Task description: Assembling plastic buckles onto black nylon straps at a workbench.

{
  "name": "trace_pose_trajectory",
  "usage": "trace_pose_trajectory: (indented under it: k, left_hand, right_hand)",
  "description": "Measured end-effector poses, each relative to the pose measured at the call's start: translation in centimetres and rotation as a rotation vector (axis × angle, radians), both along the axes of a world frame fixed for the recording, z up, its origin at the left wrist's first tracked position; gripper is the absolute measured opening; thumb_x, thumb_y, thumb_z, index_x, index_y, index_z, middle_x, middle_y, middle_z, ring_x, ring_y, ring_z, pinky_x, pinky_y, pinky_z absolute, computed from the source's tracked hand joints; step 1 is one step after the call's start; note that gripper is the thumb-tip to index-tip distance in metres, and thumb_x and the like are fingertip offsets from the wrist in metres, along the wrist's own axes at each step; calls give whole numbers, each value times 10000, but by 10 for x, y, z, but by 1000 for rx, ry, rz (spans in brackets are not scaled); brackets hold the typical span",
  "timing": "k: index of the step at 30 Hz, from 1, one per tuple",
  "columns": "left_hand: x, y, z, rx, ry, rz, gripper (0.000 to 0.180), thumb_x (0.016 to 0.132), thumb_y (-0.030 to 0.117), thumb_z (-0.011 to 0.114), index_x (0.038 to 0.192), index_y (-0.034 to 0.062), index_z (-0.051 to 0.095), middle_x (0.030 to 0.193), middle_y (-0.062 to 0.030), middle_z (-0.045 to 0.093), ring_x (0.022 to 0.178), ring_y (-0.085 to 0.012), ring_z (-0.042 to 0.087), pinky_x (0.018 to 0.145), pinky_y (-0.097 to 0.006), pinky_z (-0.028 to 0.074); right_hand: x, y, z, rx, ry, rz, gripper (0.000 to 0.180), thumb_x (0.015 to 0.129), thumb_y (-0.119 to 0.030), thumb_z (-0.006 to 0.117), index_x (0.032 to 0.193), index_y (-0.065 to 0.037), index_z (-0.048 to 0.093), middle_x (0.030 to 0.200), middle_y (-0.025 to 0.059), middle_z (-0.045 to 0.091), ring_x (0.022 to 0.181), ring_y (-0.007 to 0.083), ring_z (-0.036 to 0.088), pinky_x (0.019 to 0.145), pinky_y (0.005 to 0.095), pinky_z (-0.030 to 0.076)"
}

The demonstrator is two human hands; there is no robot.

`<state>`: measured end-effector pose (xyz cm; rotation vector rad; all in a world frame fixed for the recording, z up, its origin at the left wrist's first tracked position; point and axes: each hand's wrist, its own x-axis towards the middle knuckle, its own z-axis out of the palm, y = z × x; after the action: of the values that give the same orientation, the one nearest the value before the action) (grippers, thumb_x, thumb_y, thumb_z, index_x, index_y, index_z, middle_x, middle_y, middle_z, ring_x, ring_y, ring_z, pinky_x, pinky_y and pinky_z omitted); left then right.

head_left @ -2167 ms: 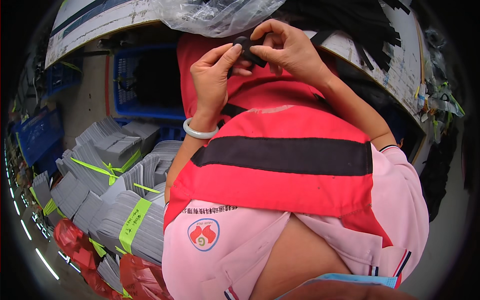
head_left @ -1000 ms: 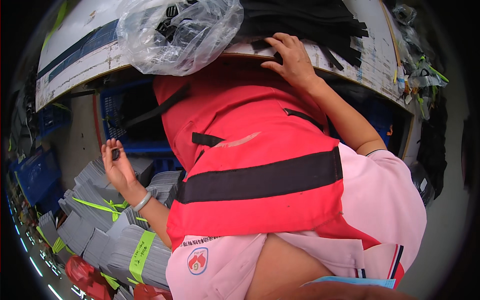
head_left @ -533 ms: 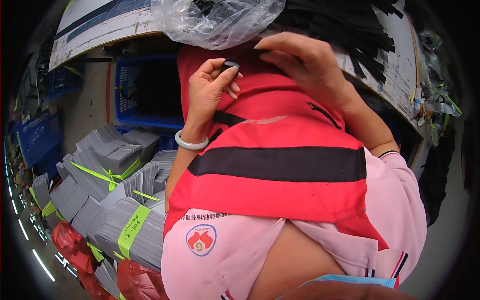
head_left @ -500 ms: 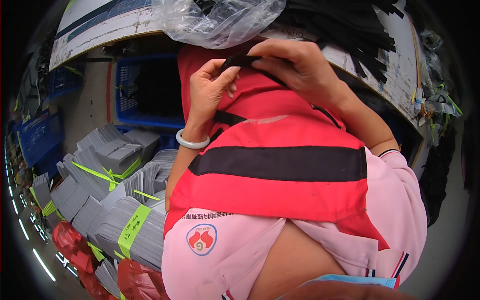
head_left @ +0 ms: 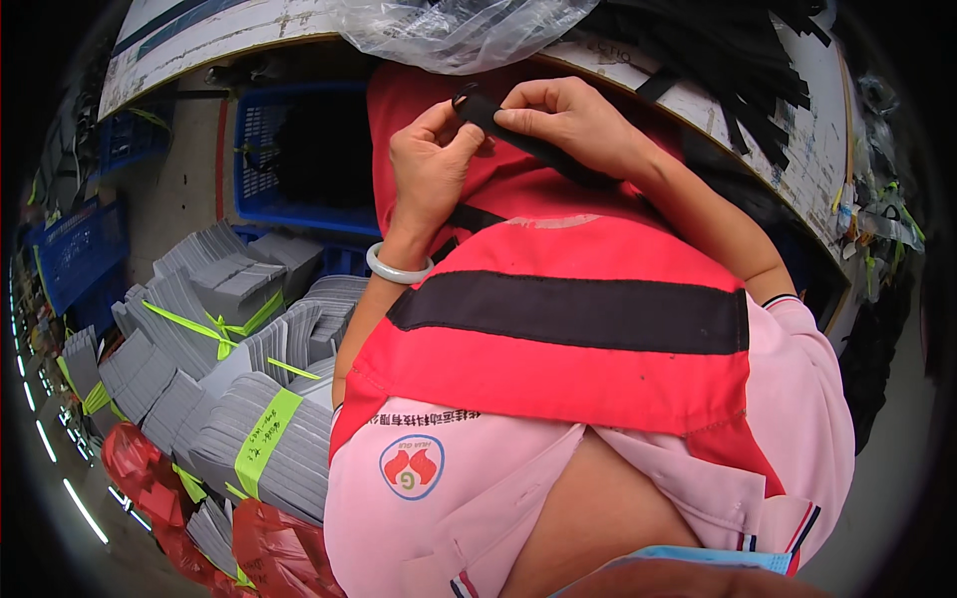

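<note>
A black strap (head_left: pixel 548 154) stretches between my hands above the red apron (head_left: pixel 558 264) on my lap. My left hand (head_left: pixel 429 164) pinches its far left end, where a small shiny part shows, too small to name. My right hand (head_left: pixel 588 125) grips the strap's upper edge between thumb and fingers, a little right of that end. From there the strap slants down to the right, beneath the right wrist. A pale bangle circles my left wrist.
A worn white table (head_left: pixel 788 189) ahead bears a clear plastic bag (head_left: pixel 459 35) and several black strips (head_left: pixel 708 60). At left stand a blue crate (head_left: pixel 249 164) with dark material, stacked grey pieces (head_left: pixel 224 439) with yellow-green ties, and red plastic bags (head_left: pixel 274 548).
The strap has turned so that its broad side and more of its length show. Both hands have shifted, the left slightly rightward, and my right hand now holds the strap's upper edge.
</note>
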<state>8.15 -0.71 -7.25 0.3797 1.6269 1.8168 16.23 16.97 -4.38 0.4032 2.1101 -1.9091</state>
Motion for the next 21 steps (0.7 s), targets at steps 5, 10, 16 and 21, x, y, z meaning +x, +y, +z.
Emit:
trace_pose_trajectory:
  k: [5, 10, 16, 21]
  left_hand:
    - [4, 3, -2, -97, 165, 17, 169, 856, 12, 642, 1017, -33, 665, 798, -40, 673, 711, -89, 635, 643, -228, 505]
    - [5, 7, -9, -191, 635, 26, 206, 821, 16, 663, 1025, -9, 675, 778, -81, 667, 695, -112, 621, 632, -255, 481]
    - [4, 3, -5, -134, 516, 106, 156, 788, 11, 672, 942, -11, 663, 725, -123, 609, 625, -233, 604, 596, -313, 467]
    - [10, 5, -8, -243, 901, 8, 80, 772, 0, 650, 831, -8, 597, 729, -143, 572, 635, -330, 576, 571, -380, 465]
  right_hand:
    - [1, -1, 1, -151, -76, -91, 196, 942, -233, 605, 933, -43, 651, 748, -60, 564, 660, 2, 470, 575, 165, 378]
    - [-2, -8, 1, -107, 63, -278, 237, 913, -249, 636, 871, -17, 660, 693, -32, 586, 600, 16, 478, 506, 199, 373]
    - [-1, -12, 5, -20, 28, -227, 182, 922, -208, 639, 855, -41, 617, 665, -72, 529, 577, -5, 419, 492, 171, 320]
    - [-3, -13, -8, -107, 13, -278, 195, 921, -230, 645, 894, -39, 618, 706, -66, 554, 597, -3, 447, 500, 169, 343]
